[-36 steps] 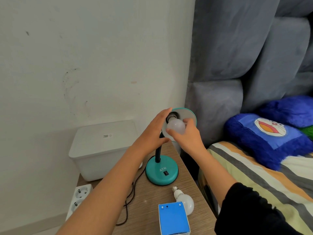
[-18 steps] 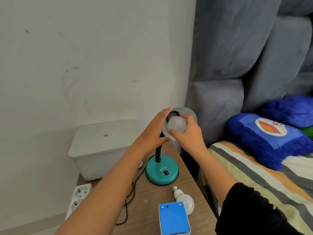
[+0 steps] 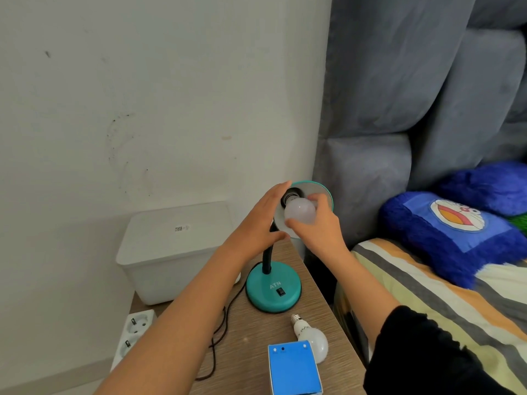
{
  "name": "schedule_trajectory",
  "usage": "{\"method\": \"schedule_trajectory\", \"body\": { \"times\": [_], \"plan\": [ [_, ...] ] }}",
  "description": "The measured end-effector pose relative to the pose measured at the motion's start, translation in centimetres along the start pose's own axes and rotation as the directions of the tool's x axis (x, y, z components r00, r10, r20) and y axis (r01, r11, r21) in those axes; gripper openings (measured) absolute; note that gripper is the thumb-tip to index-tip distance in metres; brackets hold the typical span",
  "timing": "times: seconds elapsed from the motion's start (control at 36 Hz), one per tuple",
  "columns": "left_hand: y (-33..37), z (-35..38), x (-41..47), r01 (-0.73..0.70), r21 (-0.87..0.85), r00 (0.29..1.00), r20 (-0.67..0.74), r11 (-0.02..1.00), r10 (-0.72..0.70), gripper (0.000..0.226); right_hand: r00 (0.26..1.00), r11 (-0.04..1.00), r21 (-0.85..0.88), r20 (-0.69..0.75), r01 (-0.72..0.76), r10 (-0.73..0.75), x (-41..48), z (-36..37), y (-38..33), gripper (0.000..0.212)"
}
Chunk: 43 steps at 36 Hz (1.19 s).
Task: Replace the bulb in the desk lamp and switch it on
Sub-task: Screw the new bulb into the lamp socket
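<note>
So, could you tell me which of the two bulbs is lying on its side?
The loose bulb on the bedside table, beside the blue box; the other bulb sits at the lamp's socket, gripped by the right hand.

Pretty clearly a bedroom at home: bed (image 3: 445,286) with a striped sheet, padded grey headboard (image 3: 399,109), 2 fuzzy blue pillows (image 3: 445,238), one with a cartoon cat face. Small wooden nightstand (image 3: 256,337) squeezed between bed and a scuffed white wall (image 3: 142,95), plastic bin (image 3: 171,246) beside it.
</note>
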<state>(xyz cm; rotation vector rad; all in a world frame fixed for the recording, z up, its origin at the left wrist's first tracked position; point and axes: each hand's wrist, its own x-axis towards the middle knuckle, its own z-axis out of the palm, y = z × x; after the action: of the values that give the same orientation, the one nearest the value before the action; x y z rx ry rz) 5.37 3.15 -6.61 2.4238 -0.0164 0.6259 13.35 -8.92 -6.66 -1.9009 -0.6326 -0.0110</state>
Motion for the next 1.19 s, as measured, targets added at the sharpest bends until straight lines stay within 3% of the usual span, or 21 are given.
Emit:
{"method": "schedule_trajectory", "body": {
  "times": [0.11, 0.19, 0.25, 0.33, 0.39, 0.44, 0.5, 0.61, 0.69, 0.75, 0.81, 0.89, 0.94, 1.03, 1.19],
  "plan": [
    [0.0, -0.1, 0.1, -0.009, 0.014, 1.000, -0.003, 1.000, 0.009, 0.100, 0.994, 0.988, 0.106, 0.000, -0.109, 0.110, 0.0, 0.1, -0.1, 0.062],
    [0.0, -0.1, 0.1, 0.002, -0.001, 1.000, -0.002, 1.000, -0.002, 0.100, 1.000, 0.998, 0.060, -0.023, 0.003, -0.002, 0.2, 0.1, -0.1, 0.072],
    [-0.1, -0.1, 0.1, 0.000, -0.002, 1.000, -0.006, 1.000, 0.000, 0.100, 0.998, 0.999, 0.021, -0.030, 0.048, -0.048, 0.2, 0.1, 0.0, 0.068],
    [-0.3, 0.0, 0.2, -0.024, 0.022, 1.000, -0.015, 0.999, 0.025, 0.101, 0.996, 0.993, 0.085, -0.008, -0.082, 0.083, 0.2, 0.0, -0.1, 0.057],
    [-0.4, 0.1, 0.2, -0.018, 0.023, 1.000, -0.013, 1.000, 0.018, 0.101, 0.992, 0.984, 0.125, 0.021, -0.127, 0.125, 0.3, -0.1, -0.1, 0.065],
    [-0.5, 0.2, 0.2, -0.016, 0.013, 1.000, -0.014, 1.000, 0.016, 0.101, 0.999, 0.995, 0.086, 0.019, -0.047, 0.046, 0.2, -0.1, -0.1, 0.075],
    [-0.6, 0.2, 0.2, -0.015, 0.007, 1.000, -0.017, 1.000, 0.015, 0.101, 0.999, 0.999, 0.012, -0.001, 0.043, -0.043, -0.1, 0.0, 0.1, 0.071],
    [-0.6, 0.1, 0.1, -0.010, 0.015, 1.000, -0.016, 1.000, 0.010, 0.103, 0.997, 0.995, 0.066, 0.002, -0.077, 0.077, -0.1, 0.0, 0.1, 0.062],
    [-0.5, 0.2, 0.2, -0.003, -0.003, 1.000, -0.010, 1.000, 0.003, 0.102, 1.000, 0.999, 0.034, -0.010, 0.019, -0.019, 0.0, -0.1, -0.1, 0.073],
    [-0.5, 0.2, 0.2, -0.005, -0.007, 1.000, -0.012, 1.000, 0.005, 0.102, 0.992, 0.991, -0.065, -0.036, 0.114, -0.117, -0.2, 0.0, -0.1, 0.067],
    [-0.5, 0.2, 0.2, 0.005, -0.004, 1.000, -0.014, 1.000, -0.005, 0.103, 0.995, 0.994, -0.070, -0.062, 0.079, -0.083, -0.1, -0.1, -0.1, 0.057],
    [-0.4, 0.0, 0.1, 0.001, 0.006, 1.000, -0.010, 1.000, -0.001, 0.102, 0.999, 0.999, -0.007, -0.037, -0.031, 0.031, 0.2, -0.4, -0.2, 0.061],
    [-0.2, 0.0, 0.1, -0.005, 0.001, 1.000, -0.004, 1.000, 0.005, 0.101, 1.000, 1.000, 0.006, -0.012, 0.003, -0.003, 0.2, -0.5, -0.3, 0.067],
    [0.0, 0.2, 0.1, -0.004, -0.016, 1.000, -0.008, 1.000, 0.004, 0.099, 0.986, 0.979, -0.121, -0.021, 0.162, -0.165, -0.3, -0.4, -0.3, 0.064],
    [0.2, 0.0, 0.0, 0.010, -0.044, 1.000, -0.005, 0.999, -0.010, 0.100, 0.990, 0.991, -0.063, -0.078, 0.114, -0.119, -0.3, 0.1, -1.0, 0.053]
  ]
}}
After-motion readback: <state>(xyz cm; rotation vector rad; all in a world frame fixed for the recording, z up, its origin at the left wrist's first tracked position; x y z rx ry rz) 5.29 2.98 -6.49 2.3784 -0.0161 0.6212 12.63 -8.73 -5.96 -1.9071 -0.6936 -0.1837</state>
